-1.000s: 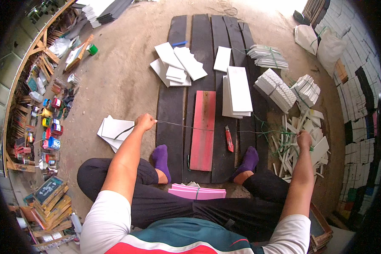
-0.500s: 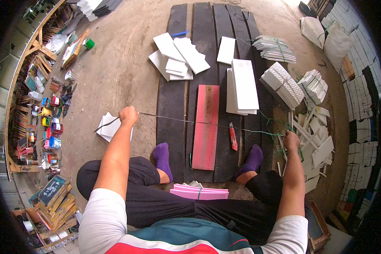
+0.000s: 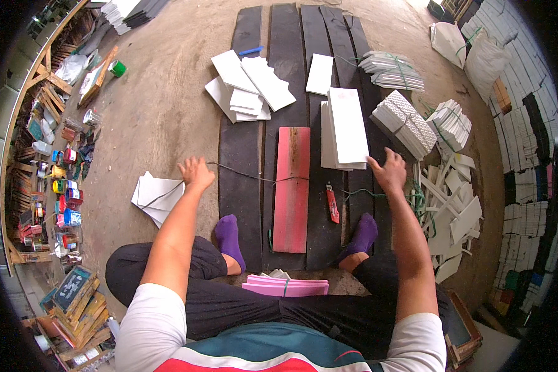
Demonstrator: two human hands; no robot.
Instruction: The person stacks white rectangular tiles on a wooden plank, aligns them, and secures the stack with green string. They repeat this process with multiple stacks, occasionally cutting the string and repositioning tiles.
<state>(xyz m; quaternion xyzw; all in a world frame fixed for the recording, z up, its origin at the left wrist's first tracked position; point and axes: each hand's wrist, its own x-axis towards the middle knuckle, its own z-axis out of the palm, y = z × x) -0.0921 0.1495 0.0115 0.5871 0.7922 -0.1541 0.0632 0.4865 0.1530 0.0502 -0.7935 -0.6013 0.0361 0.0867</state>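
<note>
A long pink board [image 3: 291,217] with a worn dark streak lies between my feet on black planks [image 3: 242,149]. A dark strap [image 3: 257,176] runs across its top, slackly curved. My left hand [image 3: 196,172] is over the strap's left part with fingers apart; the strap's tail crosses white sheets [image 3: 155,197] beside it. My right hand [image 3: 389,172] is open, its fingers near the close right corner of a tall stack of white boards [image 3: 348,127]; whether they touch is unclear. A red utility knife [image 3: 332,204] lies right of the pink board.
Loose white boards [image 3: 248,87] lie beyond the pink one. Tied white bundles [image 3: 404,124] and white offcuts [image 3: 449,204] are on the right. Paint cans [image 3: 72,197] line the left side. A pink bundle [image 3: 285,287] sits close to me.
My right hand has let go of the strap's right end and moved forward and left toward the white stack. The strap has gone slack. My left hand's fingers have opened.
</note>
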